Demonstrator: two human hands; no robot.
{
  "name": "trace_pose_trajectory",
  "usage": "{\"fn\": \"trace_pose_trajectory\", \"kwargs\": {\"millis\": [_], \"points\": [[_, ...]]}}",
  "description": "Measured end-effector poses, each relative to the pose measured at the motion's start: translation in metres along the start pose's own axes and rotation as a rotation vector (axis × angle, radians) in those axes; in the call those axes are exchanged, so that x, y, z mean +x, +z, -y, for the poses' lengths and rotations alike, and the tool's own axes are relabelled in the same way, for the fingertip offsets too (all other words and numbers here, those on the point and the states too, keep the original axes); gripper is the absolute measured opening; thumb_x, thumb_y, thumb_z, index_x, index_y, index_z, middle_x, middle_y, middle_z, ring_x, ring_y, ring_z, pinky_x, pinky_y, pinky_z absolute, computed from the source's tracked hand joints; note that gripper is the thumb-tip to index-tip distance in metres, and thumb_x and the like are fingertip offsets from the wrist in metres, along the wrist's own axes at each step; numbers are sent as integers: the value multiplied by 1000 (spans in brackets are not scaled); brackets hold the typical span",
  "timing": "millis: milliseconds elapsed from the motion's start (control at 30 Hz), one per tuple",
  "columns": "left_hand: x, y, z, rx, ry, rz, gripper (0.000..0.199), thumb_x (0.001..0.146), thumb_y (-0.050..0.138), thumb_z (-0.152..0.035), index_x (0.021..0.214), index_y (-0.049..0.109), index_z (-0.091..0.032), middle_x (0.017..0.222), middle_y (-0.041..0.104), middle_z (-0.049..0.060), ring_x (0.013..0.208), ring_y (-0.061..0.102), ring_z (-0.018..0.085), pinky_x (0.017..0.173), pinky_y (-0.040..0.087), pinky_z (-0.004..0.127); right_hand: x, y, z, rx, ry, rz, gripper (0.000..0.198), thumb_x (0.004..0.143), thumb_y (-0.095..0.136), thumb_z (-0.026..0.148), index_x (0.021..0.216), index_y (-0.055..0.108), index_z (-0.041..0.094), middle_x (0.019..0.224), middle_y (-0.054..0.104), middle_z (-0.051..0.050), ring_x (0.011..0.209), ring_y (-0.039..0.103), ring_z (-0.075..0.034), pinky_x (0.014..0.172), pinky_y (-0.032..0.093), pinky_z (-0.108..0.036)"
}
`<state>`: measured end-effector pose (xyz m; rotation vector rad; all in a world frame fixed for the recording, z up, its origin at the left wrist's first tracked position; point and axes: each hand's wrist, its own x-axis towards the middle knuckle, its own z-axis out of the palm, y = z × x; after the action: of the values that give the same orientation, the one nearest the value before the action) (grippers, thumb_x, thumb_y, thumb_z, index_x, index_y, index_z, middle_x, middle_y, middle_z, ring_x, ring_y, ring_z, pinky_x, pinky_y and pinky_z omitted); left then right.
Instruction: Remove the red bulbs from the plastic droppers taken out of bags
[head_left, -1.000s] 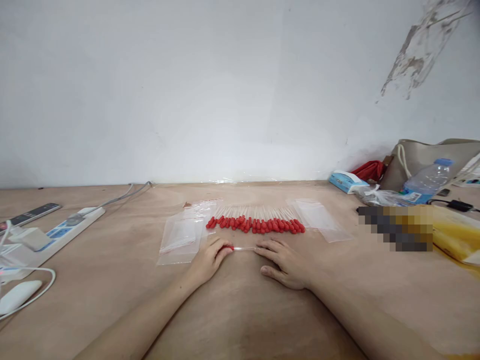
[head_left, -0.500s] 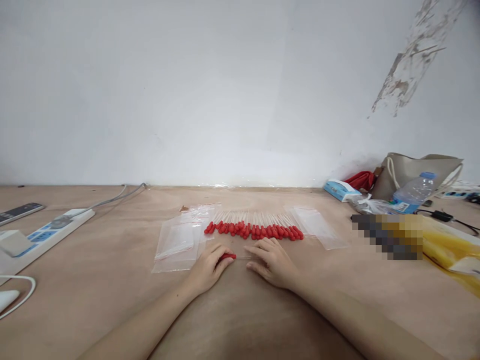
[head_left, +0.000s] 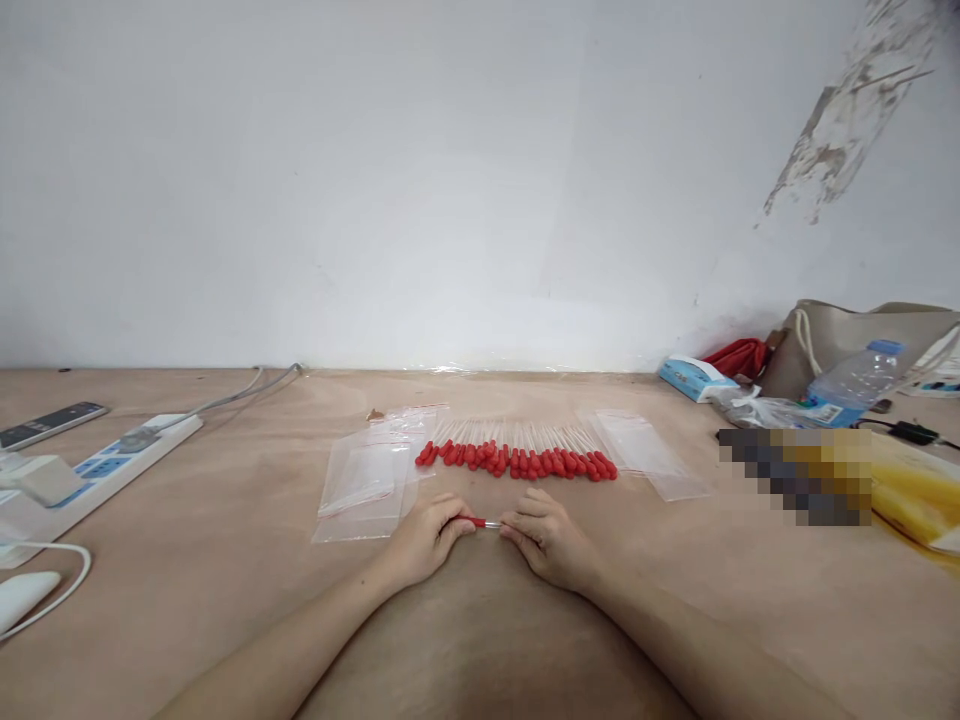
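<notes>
Wall (head_left: 420,190), pale, spans the background, with a damaged patch at upper right. Table (head_left: 247,570), brown, meets its foot and carries all items noted below. At the left side of the table, a white power strip (head_left: 105,478) lies obliquely, with a plug and adapter fitted. At the far right stands a tan bag (head_left: 847,330); nearer lies a yellow package (head_left: 904,490), partly obscured by pixelation. A row of red-ended sticks (head_left: 515,462) lies at centre, red ends toward the person, pale shafts toward the wall, the outermost ones slanting. Clear zip bags flank it: several overlapping at left (head_left: 360,480), more at right (head_left: 649,455).

Left hand (head_left: 427,535) and right hand (head_left: 551,540) are near each other but apart, just on the person's side of the row. The left is pinched on the red end of a single stick (head_left: 480,521); the right has thumb and fingers closed at its pale end. This stick's long axis runs left to right, roughly parallel to the table's back edge and crosswise to the row. The red end is at left; a short pale length shows between the hands.
</notes>
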<state>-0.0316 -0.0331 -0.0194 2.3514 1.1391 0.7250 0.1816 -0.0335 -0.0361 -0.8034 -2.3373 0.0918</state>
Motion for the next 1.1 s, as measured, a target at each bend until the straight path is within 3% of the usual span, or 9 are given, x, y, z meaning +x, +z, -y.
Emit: {"fn": "trace_pose_trajectory", "kwargs": {"millis": [267,800,933,1100], "points": [[-1,-2,1,-18,22,13,24,88,38,-27,79,59,-18,75,58,1,73,53,13,68,40,23,-2,-3,4,-35,-59,-39,24,87,40,20,75,61,15,61,50,-4,64,38,-14,59,33,-26],[-1,-8,-4,-44,22,7,27,88,36,-28,75,57,-17,75,56,2,74,53,14,69,40,24,-8,-1,-1,-55,-147,-143,19,83,46,13,96,60,14,65,53,-4,65,38,-14,60,36,-27],[-5,-9,-2,-44,-20,-79,27,88,37,-29,74,57,-17,72,56,1,70,52,13,66,41,24,-10,-4,-8,-84,-128,-207,21,82,46,12,98,59,16,68,55,-4,67,40,-14,62,37,-27],[-7,-6,3,17,-89,-307,21,86,43,-29,91,60,-20,84,56,3,76,53,14,65,43,25,-6,-8,-7,-129,61,-251,15,82,47,18,90,60,19,65,54,-2,63,44,-13,61,34,-27]]}}
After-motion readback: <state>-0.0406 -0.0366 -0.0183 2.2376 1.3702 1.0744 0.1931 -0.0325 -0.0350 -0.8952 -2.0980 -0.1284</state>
